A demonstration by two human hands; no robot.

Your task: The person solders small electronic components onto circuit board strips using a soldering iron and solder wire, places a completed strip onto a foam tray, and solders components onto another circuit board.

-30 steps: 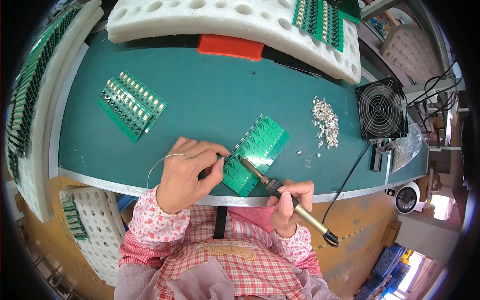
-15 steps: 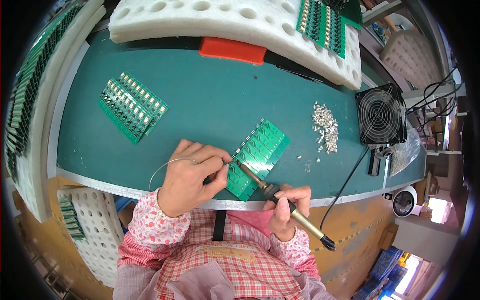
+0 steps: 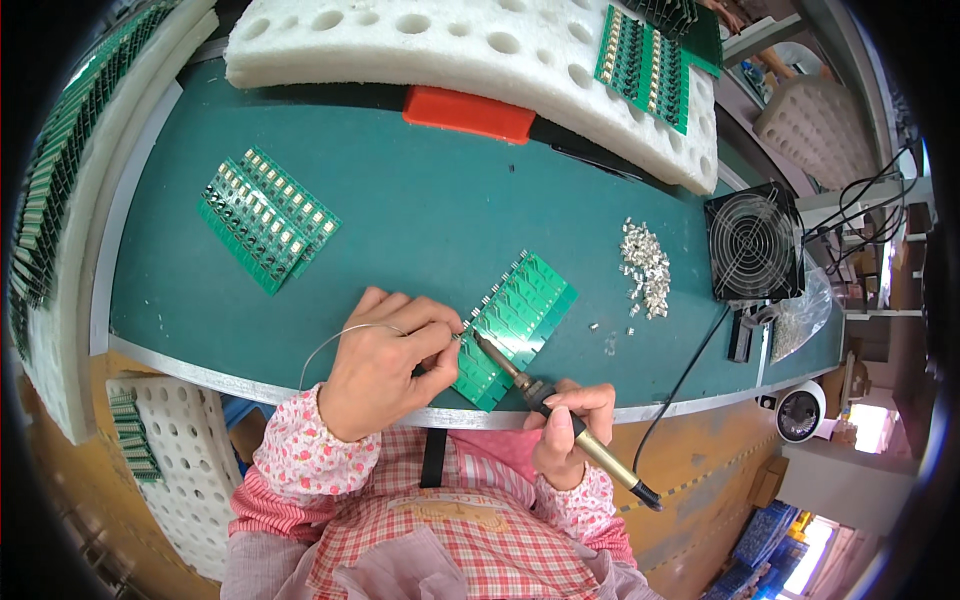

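Note:
A green circuit board panel (image 3: pixel 528 312) lies on the green work mat near its front edge, with small metal parts along its upper left side. My right hand (image 3: pixel 572 432) grips a soldering iron (image 3: pixel 606 456), whose tip rests at or just over the panel's left side. Pinched in the fingers of my left hand (image 3: pixel 392 366) is a thin solder wire (image 3: pixel 340 332), which loops back over the hand toward the wrist. Its front end comes close to the iron's tip; whether they touch is too small to tell.
Two populated circuit boards (image 3: pixel 268 220) lie at left. Small metal components (image 3: pixel 645 270) are heaped at right, beside a black fan (image 3: pixel 753 242). White foam (image 3: pixel 460 60) carrying boards spans the back, behind a red block (image 3: pixel 469 114). The iron's cord (image 3: pixel 684 385) crosses the front edge.
The view has shifted slightly. Both hands keep their holds, and the iron's tip stays near the same side of the panel, with only a slight movement.

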